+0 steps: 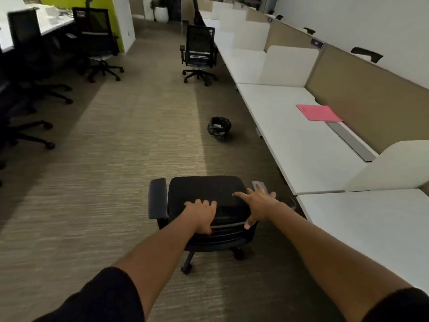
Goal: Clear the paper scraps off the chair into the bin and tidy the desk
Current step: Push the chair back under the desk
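Observation:
A black office chair (204, 194) stands in front of me, seen from behind and above; I see no paper scraps on its seat. My left hand (203, 216) grips the top of the chair's backrest. My right hand (257, 205) hovers over the backrest's right side with fingers spread, holding nothing. A small bin (219, 128) lined with a black bag stands on the carpet ahead, with white scraps inside. On the white desk (301, 145) to the right lies a pink folder (319, 112).
A long row of white desks with beige partitions (371, 94) runs along the right. Another black chair (198, 54) stands farther down the aisle. Several dark chairs (34, 84) line the left side. Carpeted aisle (127, 159) lies between.

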